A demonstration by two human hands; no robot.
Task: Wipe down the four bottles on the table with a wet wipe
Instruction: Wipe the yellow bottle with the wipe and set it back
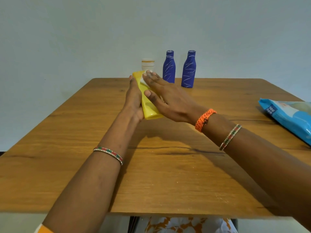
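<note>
My left hand (133,98) grips a yellow bottle (148,105) and holds it tilted above the table, its base towards me. My right hand (165,98) lies flat along the bottle's upper side, fingers straight, pressing a white wet wipe (143,80) against it near the top end. Behind the yellow bottle stands a white bottle (148,64) with an orange band, only its top showing. Two blue bottles, one on the left (169,67) and one on the right (188,69), stand upright at the table's far edge.
The wooden table (84,132) reaches from the wall to my body. A blue pack of wet wipes (289,115) lies at the right edge. Bangles and an orange wristband sit on my wrists.
</note>
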